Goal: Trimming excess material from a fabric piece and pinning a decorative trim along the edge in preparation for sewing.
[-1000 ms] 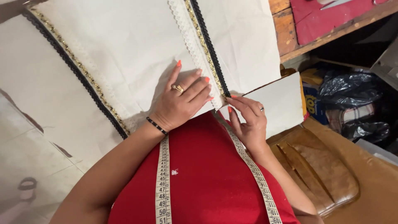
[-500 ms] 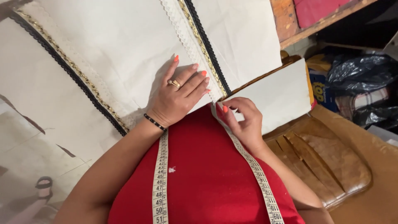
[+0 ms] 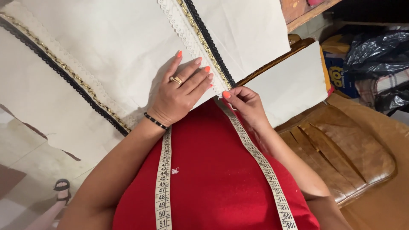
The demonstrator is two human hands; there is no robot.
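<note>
Two hands, left hand (image 3: 177, 96) and right hand (image 3: 245, 102), on one cream cloth (image 3: 106, 51).

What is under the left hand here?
The left hand lies flat on cream fabric, beside its lace, gold and black trim. Whatever lies beneath the fabric is covered, so it cannot be seen.

Blue-yellow carton (image 3: 336, 76) right edge, beside black plastic bags (image 3: 377, 51)

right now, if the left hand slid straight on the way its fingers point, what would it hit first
Probably the lace and black-gold trim: the left hand lies flat on the white cloth, fingers aimed up-right at it.
</note>
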